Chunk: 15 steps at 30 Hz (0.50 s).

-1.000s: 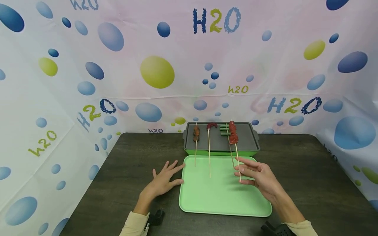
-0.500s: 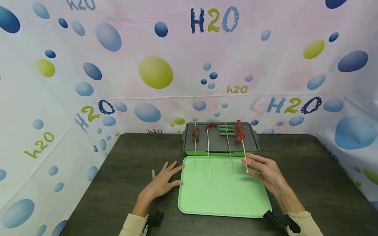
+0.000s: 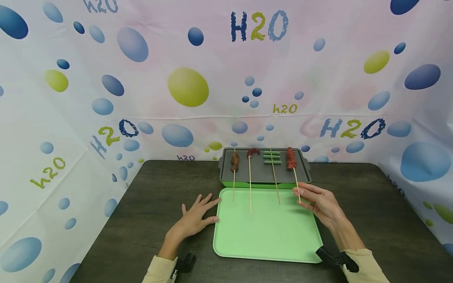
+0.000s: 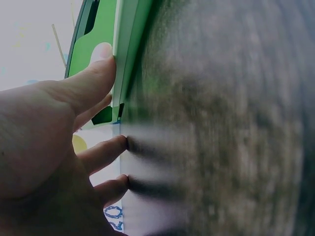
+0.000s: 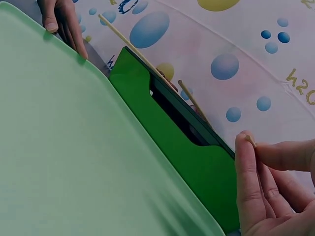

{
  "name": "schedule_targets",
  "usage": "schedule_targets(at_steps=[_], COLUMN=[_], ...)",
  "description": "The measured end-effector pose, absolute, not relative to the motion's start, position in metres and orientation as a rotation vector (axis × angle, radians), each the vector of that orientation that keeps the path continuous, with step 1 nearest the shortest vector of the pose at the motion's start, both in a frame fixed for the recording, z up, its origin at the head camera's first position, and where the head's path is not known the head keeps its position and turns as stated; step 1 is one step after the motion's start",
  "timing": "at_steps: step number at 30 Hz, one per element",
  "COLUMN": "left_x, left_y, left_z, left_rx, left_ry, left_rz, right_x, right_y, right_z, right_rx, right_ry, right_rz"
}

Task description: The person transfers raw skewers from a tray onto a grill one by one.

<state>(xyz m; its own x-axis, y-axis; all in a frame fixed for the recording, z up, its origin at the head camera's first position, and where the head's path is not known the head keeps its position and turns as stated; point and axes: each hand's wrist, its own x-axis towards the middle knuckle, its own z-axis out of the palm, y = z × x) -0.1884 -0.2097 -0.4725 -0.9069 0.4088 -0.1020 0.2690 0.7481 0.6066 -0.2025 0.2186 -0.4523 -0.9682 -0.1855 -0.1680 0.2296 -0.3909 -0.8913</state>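
My right hand (image 3: 320, 202) pinches the stick of a red meat skewer (image 3: 291, 159), whose meat end lies over the right side of the grey grill plate (image 3: 260, 173). In the right wrist view the stick's tip shows between thumb and fingertips. My left hand (image 3: 192, 220) has its fingers spread; its thumb and a fingertip touch the left edge of the light green tray (image 3: 262, 236). On the grill plate lie a brown meat skewer (image 3: 234, 161), a skewer with a curled dark red piece (image 3: 253, 151) and a skewer of green pieces (image 3: 271, 157).
The grill's green base (image 5: 197, 172) stands directly behind the tray. The sticks of the skewers reach out over the tray's back part. A dark wooden table (image 3: 141, 204) carries everything, with a patterned curtain (image 3: 226, 78) behind and at the sides.
My right hand has moved to the right with the red meat skewer, away from the green-piece skewer it overlapped before. The left hand stays at the tray edge.
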Motion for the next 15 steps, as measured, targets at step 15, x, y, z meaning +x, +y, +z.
schedule_targets(at_steps=[15], left_x=[-0.1874], left_y=[-0.2117], left_z=[-0.4727], left_rx=[0.547], left_ry=[2.725], left_rz=[0.885], right_x=[-0.2047], right_y=[0.2225], right_z=[-0.4574], right_rx=[0.004], right_ry=[1.542], right_rz=[-2.412])
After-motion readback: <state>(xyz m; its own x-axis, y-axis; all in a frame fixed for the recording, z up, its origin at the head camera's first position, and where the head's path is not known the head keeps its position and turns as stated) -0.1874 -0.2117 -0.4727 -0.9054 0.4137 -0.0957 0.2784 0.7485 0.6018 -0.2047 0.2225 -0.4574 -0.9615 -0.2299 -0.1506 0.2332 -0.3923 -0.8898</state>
